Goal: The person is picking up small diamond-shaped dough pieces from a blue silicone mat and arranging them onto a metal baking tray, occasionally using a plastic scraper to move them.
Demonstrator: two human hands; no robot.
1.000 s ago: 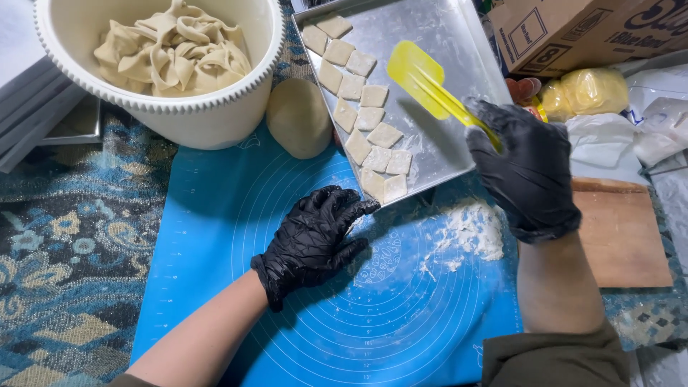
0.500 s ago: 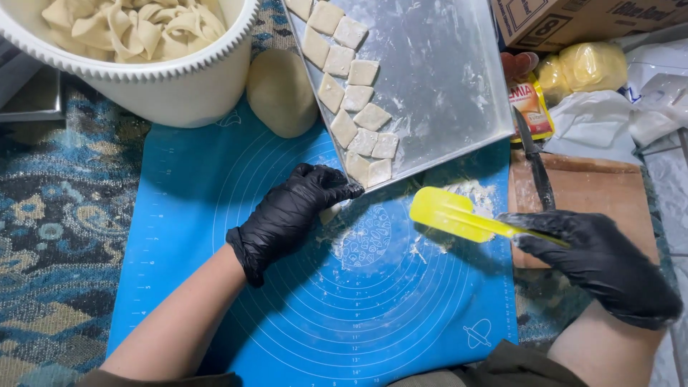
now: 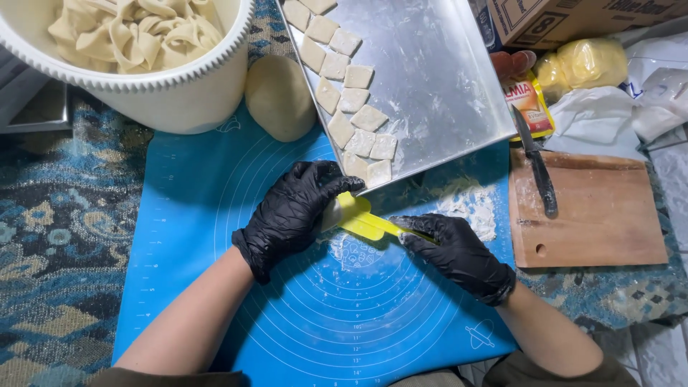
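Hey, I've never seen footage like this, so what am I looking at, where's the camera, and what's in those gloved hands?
There is no machine here: this is a person at work, filmed by a camera worn on their head that looks down at their own hands. Both hands wear black gloves. The right hand grips the handle of a yellow spatula, while the left hand rests its fingers on the blade end. They work over a blue silicone baking mat dusted with flour. Above it lies a metal tray with small dough squares, beside a dough ball and a white bowl of dough strips. On the right, a knife lies on a wooden board.
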